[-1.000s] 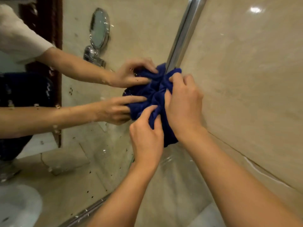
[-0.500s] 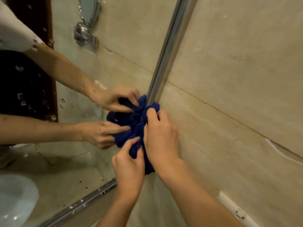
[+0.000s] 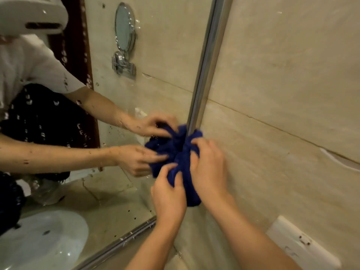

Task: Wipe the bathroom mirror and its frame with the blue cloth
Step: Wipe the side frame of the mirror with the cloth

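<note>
Beige tiled wall [image 3: 282, 78] fills the right of the room, and the bathroom mirror [image 3: 159, 55] takes up the left, its glass speckled with dried spots. Low at the far left of the glass a white basin [image 3: 39, 240] shows in reflection, and higher up a small round shaving mirror [image 3: 124, 26] on its chrome bracket.

Near the middle, the left hand [image 3: 168, 193] pinches a fold of the blue cloth [image 3: 183, 152] between thumb and fingers, a tight grip on the lower part of the bundle. The cloth is bunched around the mirror's right-hand frame [image 3: 206, 61], a chrome strip running steeply up and leaning slightly right; the bundle's long axis follows that strip, with its tail hanging toward the lower corner. Just right of it, the right hand [image 3: 209, 168] curls its fingers over the cloth and presses it onto the frame.

The step looks like wiping the frame's lower length. To do it well, both hands should keep the cloth wrapped around the strip and slide along it, carrying on into the corner where the bottom rail [image 3: 116, 244] meets it, then turn to the spotted glass. A white wall socket [image 3: 303, 244] sits near, at lower right.
</note>
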